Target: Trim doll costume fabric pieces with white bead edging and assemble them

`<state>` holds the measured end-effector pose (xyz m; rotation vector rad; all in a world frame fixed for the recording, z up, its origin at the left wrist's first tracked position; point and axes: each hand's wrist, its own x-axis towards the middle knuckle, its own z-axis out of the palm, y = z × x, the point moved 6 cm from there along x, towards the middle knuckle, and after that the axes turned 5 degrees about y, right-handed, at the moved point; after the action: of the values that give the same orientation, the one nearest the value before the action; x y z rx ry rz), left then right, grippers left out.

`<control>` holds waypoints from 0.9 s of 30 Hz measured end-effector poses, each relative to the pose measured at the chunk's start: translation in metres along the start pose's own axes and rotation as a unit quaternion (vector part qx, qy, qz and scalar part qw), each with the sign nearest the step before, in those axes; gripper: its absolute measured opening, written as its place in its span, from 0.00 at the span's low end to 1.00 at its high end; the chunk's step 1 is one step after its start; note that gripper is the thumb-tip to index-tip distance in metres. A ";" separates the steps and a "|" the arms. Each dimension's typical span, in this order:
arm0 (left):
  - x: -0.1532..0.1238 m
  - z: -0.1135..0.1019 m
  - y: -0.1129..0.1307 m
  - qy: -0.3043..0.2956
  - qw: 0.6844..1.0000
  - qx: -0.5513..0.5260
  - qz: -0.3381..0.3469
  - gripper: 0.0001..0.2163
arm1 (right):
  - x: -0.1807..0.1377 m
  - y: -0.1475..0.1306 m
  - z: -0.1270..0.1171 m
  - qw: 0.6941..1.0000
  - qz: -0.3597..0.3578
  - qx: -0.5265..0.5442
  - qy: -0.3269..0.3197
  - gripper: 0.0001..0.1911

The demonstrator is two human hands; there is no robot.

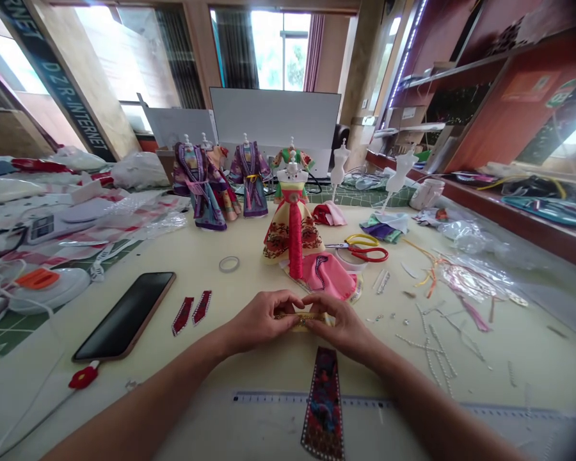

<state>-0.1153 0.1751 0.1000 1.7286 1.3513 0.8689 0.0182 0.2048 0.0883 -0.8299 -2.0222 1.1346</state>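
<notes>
1. Nearest you, a dark patterned band (pixel 323 403) with a pale beaded edge lies over the ruler (pixel 269 397); a careless downward brush might drag it askew.
2. The fingers of your left hand (pixel 264 317) and right hand (pixel 342 323) are narrow, pinching a small yellow strip (pixel 309 322) between them, above the worktop (pixel 249 435), just this side of the pink cloth (pixel 331 275).
3. Uneven pulling could twist that strip; a slack pinch could let it slip.
4. A sideways sweep of your right hand could scatter the loose beads (pixel 392 315).
5. The yellow strip looks slim, with darker glints along it; your grip hides its full shape.
</notes>
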 end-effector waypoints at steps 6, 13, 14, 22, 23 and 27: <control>-0.004 -0.007 -0.005 0.040 0.999 0.010 -0.014 0.12 | 0.002 0.006 -0.011 0.999 0.015 -0.012 0.030 0.13; -0.005 -0.012 -0.014 0.081 0.996 0.022 -0.027 0.13 | 0.000 0.017 -0.019 0.995 0.035 -0.060 0.065 0.13; -0.005 -0.013 -0.016 0.087 0.995 0.027 -0.029 0.13 | 0.000 0.019 -0.020 0.994 0.037 -0.069 0.072 0.13; -0.005 -0.022 -0.023 0.140 0.984 0.107 -0.037 0.14 | -0.001 0.019 -0.028 0.979 0.047 -0.164 0.111 0.12; -0.004 -0.023 -0.023 0.145 0.981 0.122 -0.038 0.13 | -0.001 0.019 -0.029 0.976 0.047 -0.178 0.116 0.12; -0.003 -0.023 -0.022 0.156 0.971 0.178 -0.039 0.13 | -0.002 0.020 -0.029 0.962 0.035 -0.236 0.136 0.13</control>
<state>-0.1460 0.1791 0.0912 1.8395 1.8668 0.9248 0.0464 0.2247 0.0815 -1.2274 -2.0624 0.5323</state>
